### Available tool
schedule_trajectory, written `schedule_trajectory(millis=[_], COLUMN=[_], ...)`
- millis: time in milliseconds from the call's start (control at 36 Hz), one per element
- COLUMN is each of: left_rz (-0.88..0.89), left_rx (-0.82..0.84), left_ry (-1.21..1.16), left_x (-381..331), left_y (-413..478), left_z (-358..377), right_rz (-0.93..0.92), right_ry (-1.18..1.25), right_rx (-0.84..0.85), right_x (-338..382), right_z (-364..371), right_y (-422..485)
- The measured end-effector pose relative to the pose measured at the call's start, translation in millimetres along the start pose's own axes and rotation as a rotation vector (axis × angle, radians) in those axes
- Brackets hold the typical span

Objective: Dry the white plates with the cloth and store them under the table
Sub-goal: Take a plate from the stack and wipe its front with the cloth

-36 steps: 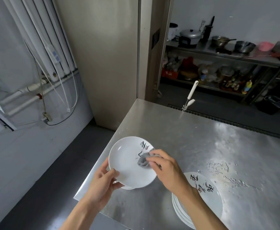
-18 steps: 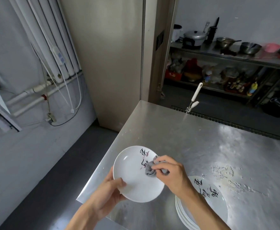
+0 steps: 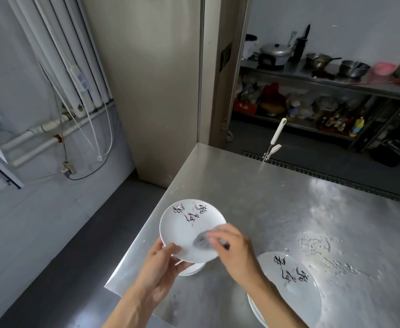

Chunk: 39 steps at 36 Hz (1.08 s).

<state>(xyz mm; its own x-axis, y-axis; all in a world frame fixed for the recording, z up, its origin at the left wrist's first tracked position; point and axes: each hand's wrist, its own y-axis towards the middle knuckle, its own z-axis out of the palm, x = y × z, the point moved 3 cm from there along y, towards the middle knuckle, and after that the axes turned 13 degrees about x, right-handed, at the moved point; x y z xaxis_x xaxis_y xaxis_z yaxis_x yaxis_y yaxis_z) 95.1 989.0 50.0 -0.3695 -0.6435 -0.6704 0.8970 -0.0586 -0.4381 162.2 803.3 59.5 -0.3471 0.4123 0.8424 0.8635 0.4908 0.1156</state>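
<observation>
Drying is in hand: the left hand [image 3: 161, 263] pinches the rim of a white plate [image 3: 187, 226] above the near corner of the steel table [image 3: 289, 197]; the right hand [image 3: 235, 248] curls its fingers round a grey cloth [image 3: 202, 241] pressed on it; next, likely, stowing it underneath; more plates [image 3: 293, 292] wait alongside; pot-laden shelves [image 3: 324, 79] stand behind.

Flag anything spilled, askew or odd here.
Wet droplets or whitish residue speckle the steel table beyond the plate stack on the right. Plates under the held plate sit near the table's left edge. Nothing looks broken.
</observation>
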Motion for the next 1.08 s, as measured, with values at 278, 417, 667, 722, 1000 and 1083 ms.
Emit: schedule_trajectory(millis=[278, 417, 667, 722, 1000, 1083], left_rz=[0.112, 0.027, -0.191, -0.151, 0.086, 0.096], left_rx=[0.038, 0.129, 0.188, 0.188, 0.038, 0.098], left_ry=[0.059, 0.097, 0.209, 0.169, 0.176, 0.211], left_x=[3.4, -4.2, -23.2, -22.3, -5.7, -10.4], left_y=[-3.2, -9.0, -13.4, -8.9, -3.3, -4.3], left_z=[14.9, 6.5, -7.5, -8.0, 11.6, 17.6], right_rz=[0.048, 0.048, -0.069, -0.027, 0.057, 0.068], right_ry=[-0.031, 0.044, 0.010, 0.020, 0.051, 0.004], right_rx=[-0.160, -0.067, 0.014, -0.012, -0.180, -0.183], right_x=[-1.8, -4.9, -5.4, -6.8, 11.1, 17.3], right_z=[-15.1, -1.8, -44.6, -44.0, -6.8, -6.6], right_y=[9.3, -4.7, 10.3, 9.2, -3.1, 0.4])
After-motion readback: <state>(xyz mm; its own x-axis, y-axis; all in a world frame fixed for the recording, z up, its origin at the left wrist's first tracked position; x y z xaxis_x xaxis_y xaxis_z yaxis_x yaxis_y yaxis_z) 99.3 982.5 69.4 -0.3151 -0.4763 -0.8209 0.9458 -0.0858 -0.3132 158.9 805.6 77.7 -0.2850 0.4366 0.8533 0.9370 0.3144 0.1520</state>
